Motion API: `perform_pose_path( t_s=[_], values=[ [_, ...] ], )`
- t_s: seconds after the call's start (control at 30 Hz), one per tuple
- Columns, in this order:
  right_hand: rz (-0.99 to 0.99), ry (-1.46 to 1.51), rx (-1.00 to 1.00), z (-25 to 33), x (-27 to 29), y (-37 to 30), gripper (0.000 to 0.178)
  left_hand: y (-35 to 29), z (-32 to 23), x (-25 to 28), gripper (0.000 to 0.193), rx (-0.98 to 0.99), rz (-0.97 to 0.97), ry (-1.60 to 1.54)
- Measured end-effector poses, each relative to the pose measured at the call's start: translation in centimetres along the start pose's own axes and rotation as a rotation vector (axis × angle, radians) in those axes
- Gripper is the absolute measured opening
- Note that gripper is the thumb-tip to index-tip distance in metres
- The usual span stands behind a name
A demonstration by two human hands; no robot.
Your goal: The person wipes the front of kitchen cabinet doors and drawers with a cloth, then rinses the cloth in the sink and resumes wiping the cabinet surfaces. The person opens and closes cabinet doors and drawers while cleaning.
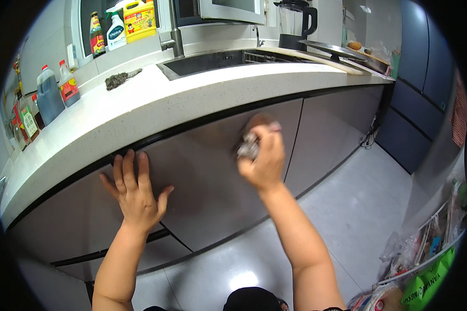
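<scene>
My left hand [136,194] lies flat against a grey-brown cabinet door [207,171], its fingers spread and the tips near the dark strip under the countertop. Toward the right side of that door, my right hand [267,160] is closed around a crumpled greyish cloth [249,145], pressed at the door's surface. The right fingertips are smeared by motion, and part of the cloth is hidden by the hand. A neighbouring cabinet door [337,119] begins past a thin gap to the right.
The pale countertop [140,106] overhangs the doors. On it are a dark scouring pad [117,80], several sauce bottles [49,96] at the left, a sink [207,63] and a blender [294,26]. A rack with bags [430,249] stands low at the right, above the tiled floor [342,207].
</scene>
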State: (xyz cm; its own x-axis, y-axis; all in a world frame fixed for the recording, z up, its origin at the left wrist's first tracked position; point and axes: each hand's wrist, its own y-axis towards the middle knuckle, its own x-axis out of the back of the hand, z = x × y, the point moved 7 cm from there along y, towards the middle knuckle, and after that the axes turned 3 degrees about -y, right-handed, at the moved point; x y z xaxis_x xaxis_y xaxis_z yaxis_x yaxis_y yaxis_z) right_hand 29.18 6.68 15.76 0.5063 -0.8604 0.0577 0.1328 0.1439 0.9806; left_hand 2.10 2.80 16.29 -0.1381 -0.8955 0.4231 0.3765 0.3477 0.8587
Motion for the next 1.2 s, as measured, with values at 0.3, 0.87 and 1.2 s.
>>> perform_pose_path(
  t_s=[0.3,0.87,1.2],
  values=[
    [0.287,0.749,-0.903,-2.7,0.6,-19.9,0.056,3.9,-6.0,0.6,0.072,0.226,0.113,-1.092],
    [-0.017,1.047,-1.054,-6.3,11.1,-12.3,0.064,9.3,-9.4,-1.8,0.052,1.206,-0.065,-2.406],
    [-0.233,0.561,-0.339,-3.7,26.7,-0.2,0.063,7.0,-8.9,2.3,0.038,1.241,0.135,-2.306]
  ],
)
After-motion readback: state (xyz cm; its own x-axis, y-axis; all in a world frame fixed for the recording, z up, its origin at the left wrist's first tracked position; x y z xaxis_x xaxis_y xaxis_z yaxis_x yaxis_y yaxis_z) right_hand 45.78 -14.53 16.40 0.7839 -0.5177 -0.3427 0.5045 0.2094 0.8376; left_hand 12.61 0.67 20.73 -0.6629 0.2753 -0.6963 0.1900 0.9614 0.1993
